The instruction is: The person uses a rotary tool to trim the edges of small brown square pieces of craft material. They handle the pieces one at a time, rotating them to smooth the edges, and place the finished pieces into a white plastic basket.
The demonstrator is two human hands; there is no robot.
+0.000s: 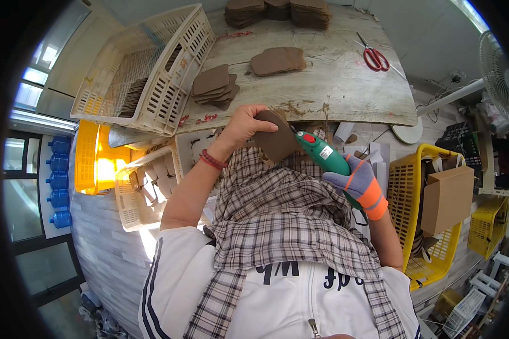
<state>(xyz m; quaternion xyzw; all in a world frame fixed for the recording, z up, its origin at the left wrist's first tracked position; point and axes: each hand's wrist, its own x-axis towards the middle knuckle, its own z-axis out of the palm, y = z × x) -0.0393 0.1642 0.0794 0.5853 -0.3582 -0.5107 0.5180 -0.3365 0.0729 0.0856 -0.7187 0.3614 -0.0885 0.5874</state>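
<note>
Worktable [345, 79]: stands just past the lap, littered with loose fibres [293, 107] near the front edge; probably worth a quick brush-off now and then.
Plaid apron [288, 237]: spread over the lap, right under the action. Handy for catching dust, but tuck loose folds out of the way.
Green power tool [329, 158]: angled up and left, with its nose [294, 131] right by the edge of the brown pieces [280, 144]. Touching or just short? Can't tell. Go light and even imo.
Right hand [359, 181]: gloved, wrapped snugly around the tool body. Steer gently, no forcing.
Left hand [246, 127]: bare, pinching the brown pieces with thumb on the near face. Hold fingertips well back from the nose.
Brown pieces: held up over the apron, between left hand and tool; can't tell how many. Square up edges, turn bit by bit.
Red button [309, 138]: sits near the nose, uncovered. Running or not, can't tell.
</note>
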